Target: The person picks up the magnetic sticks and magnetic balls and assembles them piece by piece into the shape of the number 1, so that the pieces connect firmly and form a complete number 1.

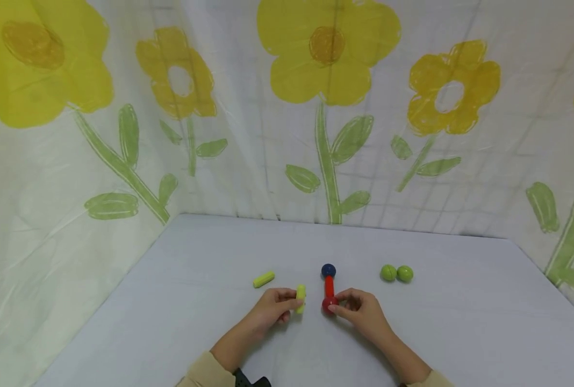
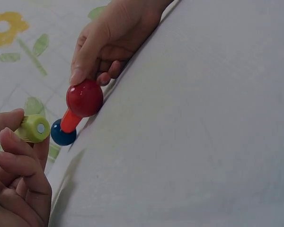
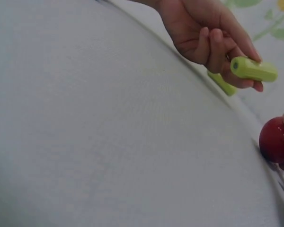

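Note:
My left hand (image 1: 271, 310) pinches a yellow-green rod (image 1: 300, 299) between thumb and fingers; a small round silvery disc shows on its end face in the left wrist view (image 2: 40, 128). To its right, my right hand (image 1: 363, 313) grips a red ball (image 1: 329, 305) by thumb and fingertips. That ball is joined to one end of an orange-red rod (image 1: 329, 286), and a dark blue ball (image 1: 328, 270) sits at the rod's far end. The held yellow-green rod and the red ball are apart.
A second yellow-green rod (image 1: 264, 279) lies on the table (image 1: 209, 252) beyond my left hand. Two green balls (image 1: 388, 273) lie side by side at the right. Behind the table hangs a white curtain (image 1: 248, 177) printed with yellow flowers.

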Tool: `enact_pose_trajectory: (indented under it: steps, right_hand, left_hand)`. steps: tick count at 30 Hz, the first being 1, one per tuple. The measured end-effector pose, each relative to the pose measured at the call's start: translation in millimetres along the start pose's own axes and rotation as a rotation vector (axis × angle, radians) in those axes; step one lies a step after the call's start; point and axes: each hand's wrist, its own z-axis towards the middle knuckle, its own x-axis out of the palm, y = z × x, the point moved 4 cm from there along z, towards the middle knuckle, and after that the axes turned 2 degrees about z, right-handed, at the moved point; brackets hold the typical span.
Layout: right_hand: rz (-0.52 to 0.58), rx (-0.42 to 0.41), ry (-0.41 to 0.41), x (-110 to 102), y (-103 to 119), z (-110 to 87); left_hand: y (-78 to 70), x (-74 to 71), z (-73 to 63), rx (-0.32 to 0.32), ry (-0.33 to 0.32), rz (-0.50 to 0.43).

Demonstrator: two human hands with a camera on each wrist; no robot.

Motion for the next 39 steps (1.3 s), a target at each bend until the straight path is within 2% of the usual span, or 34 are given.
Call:
enact_pose_trajectory:
  steps: [8,17,24,39]
  right_hand:
    - [0.013,0.031,-0.013,1.5,1.8,11.2]
    - [0.012,0.002,-0.02,2.4,-2.5,17.9]
    - [0.031,0.002,-0.019,1.8,1.7,17.6]
    - [0.042,0.003,-0.02,2.7,2.9,17.6]
  left_hand:
    - [-1.4,9.8,-2.1,-0.04,0.046,0.023]
    - [1.9,14.0,0.0,-0.031,0.026,0.037]
    - [0.7,17.1,-1.2,-0.06,0.035,0.083]
    - [-0.5,26.2,-2.2,-0.065,0.027,0.19]
